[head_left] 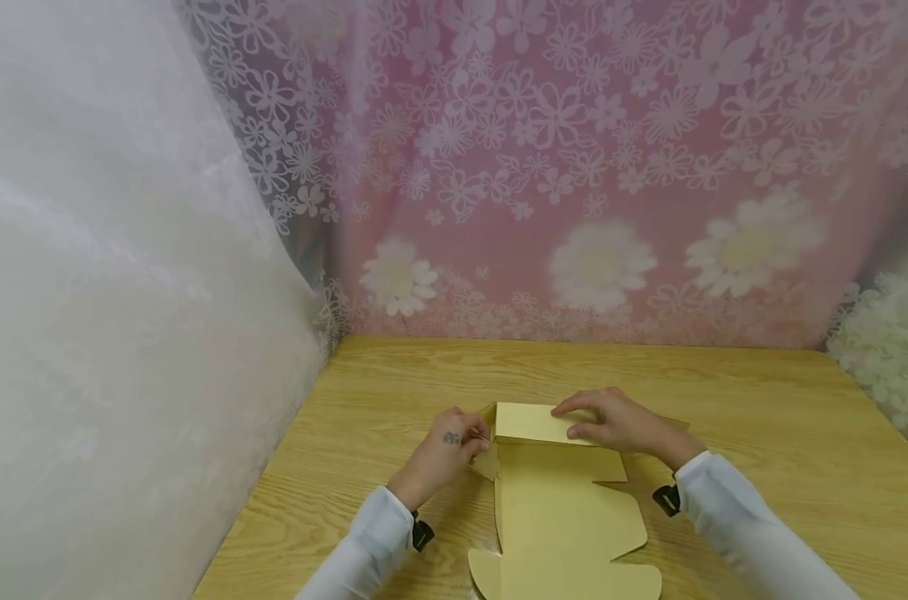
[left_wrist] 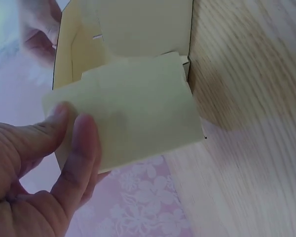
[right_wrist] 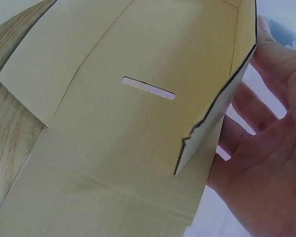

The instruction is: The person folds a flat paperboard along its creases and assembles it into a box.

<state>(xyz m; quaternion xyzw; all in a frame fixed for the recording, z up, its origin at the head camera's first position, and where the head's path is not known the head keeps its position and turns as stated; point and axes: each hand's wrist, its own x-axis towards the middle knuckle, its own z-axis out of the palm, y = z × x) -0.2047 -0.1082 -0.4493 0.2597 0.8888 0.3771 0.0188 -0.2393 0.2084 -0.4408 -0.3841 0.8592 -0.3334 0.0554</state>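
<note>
A flat, yellow-brown cardboard box blank [head_left: 559, 517] lies on the table, with its far end folded up into a raised panel [head_left: 532, 422]. My left hand [head_left: 442, 458] is at the left end of that panel and pinches a small side flap [left_wrist: 133, 108] near its edge. My right hand [head_left: 622, 425] holds the raised panel from the right, thumb on the near side and fingers along the top. The right wrist view shows a narrow slot [right_wrist: 148, 88] cut in the cardboard beside a bent-up edge. Some right fingertips are hidden behind the panel there.
The wood-grain table [head_left: 784, 467] spreads around the cardboard. A pink flowered curtain [head_left: 499, 167] hangs along its back edge, and a whitish sheet [head_left: 123, 333] hangs on the left. Rounded tabs [head_left: 637, 579] stick out at the near end of the blank.
</note>
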